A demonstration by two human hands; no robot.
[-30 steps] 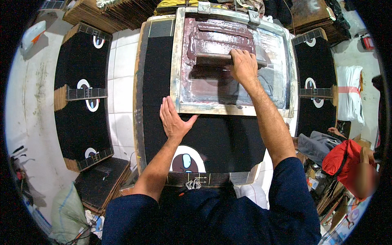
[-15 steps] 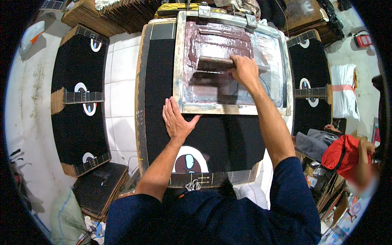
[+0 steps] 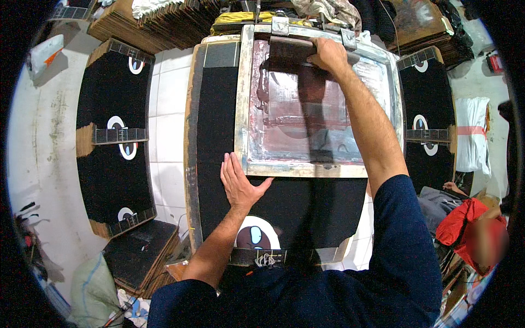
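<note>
Right hand (image 3: pixel 328 53) is up at the far end of the printing frame (image 3: pixel 243 109), fingers curled over the top of the squeegee (image 3: pixel 292 50) and closed on it; the squeegee sits just under those fingers and stretches out to their left, its long axis running side to side across the frame, blade edge down against the mesh (image 3: pixel 284 115), which is smeared with dark reddish ink; it looks like a stiff, light bar, likely slick where ink has crept up, so the dry top edge is the sensible place to hold it, near the middle to keep pressure even; left hand (image 3: pixel 239 183) lies flat, fingers spread wide and holding nothing, palm on the black cloth (image 3: pixel 216 142) with the fingertips touching the near left corner of the frame; that frame seems rigid and fairly light, its mesh taut and easy to puncture, so I'd take it by the wooden rails, never the screen; its long sides run away from the left fingertips toward the right hand; below the left wrist a white round print (image 3: pixel 257 236) shows on the cloth; more black printed panels (image 3: pixel 112 131) lie well off to the left.
</note>
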